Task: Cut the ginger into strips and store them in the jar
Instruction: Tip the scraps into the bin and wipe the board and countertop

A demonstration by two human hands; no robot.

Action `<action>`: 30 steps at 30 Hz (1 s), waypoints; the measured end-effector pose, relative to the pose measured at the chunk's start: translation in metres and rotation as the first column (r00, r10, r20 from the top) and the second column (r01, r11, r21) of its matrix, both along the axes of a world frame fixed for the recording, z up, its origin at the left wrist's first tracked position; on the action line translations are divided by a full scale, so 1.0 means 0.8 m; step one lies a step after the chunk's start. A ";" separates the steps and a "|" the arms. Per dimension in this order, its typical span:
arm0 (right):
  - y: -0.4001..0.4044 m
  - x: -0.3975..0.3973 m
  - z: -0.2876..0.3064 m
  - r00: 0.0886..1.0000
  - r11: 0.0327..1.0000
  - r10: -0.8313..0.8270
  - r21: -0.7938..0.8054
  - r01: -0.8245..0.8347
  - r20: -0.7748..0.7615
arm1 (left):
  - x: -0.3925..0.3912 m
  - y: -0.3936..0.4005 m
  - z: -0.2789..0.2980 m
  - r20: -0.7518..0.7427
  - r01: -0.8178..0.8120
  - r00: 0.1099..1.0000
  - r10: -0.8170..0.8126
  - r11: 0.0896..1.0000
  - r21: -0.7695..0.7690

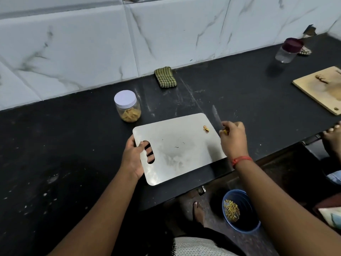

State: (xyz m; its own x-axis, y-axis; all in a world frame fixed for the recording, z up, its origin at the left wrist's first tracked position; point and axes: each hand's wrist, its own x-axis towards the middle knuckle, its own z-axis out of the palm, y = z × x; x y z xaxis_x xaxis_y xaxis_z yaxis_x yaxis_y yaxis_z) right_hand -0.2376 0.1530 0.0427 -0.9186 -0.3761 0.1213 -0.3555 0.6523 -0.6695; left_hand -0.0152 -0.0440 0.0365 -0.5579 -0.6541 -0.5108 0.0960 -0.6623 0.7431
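Left hand (135, 156) grips the steel cutting board (177, 146) through its handle slot; right hand (233, 139) holds a knife (216, 115) at three o'clock; lidded ginger jar (127, 106) at eleven.

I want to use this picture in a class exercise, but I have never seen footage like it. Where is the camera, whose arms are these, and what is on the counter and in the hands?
There is no machine here. The one picture comes from a camera worn on a person's head, looking forward and down, so the two arms reaching in are that person's own.

The left hand grips a steel cutting board by its handle hole, fingers showing through it. The right hand holds a knife, blade pointing away. A small ginger scrap sits near the board's far corner.

On the black counter stands a jar with a white lid on and ginger strips inside. Behind lie a folded cloth, a second jar with a dark lid, and a wooden board. On the floor a blue bucket holds yellowish scraps.
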 end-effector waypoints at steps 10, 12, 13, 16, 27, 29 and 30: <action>0.084 0.076 0.004 0.977 0.954 0.211 0.211 -0.213 0.031 | -0.013 0.062 -0.005 -0.051 0.066 0.997 -0.066 0.998 0.008; 0.104 0.075 0.006 0.981 0.953 0.186 0.231 -0.193 0.055 | -0.020 0.082 -0.003 -0.033 0.084 0.996 -0.084 0.996 0.008; 0.113 0.074 0.007 0.983 0.954 0.172 0.237 -0.183 0.067 | -0.024 0.092 -0.001 -0.030 0.095 0.995 -0.095 0.995 0.007; 0.142 0.068 0.011 0.985 0.956 0.144 0.243 -0.163 0.092 | -0.035 0.122 0.007 -0.019 0.114 0.993 -0.114 0.993 0.000; 0.275 0.060 0.004 0.975 0.959 0.191 0.189 -0.210 0.112 | -0.044 0.235 -0.010 0.036 0.105 0.994 -0.102 0.990 -0.089; 0.295 0.061 -0.002 0.973 0.958 0.208 0.179 -0.223 0.102 | -0.040 0.253 -0.015 0.055 0.091 0.995 -0.086 0.991 -0.099; 0.305 0.062 -0.007 0.971 0.958 0.213 0.174 -0.229 0.106 | -0.039 0.264 -0.018 0.066 0.091 0.994 -0.084 0.991 -0.103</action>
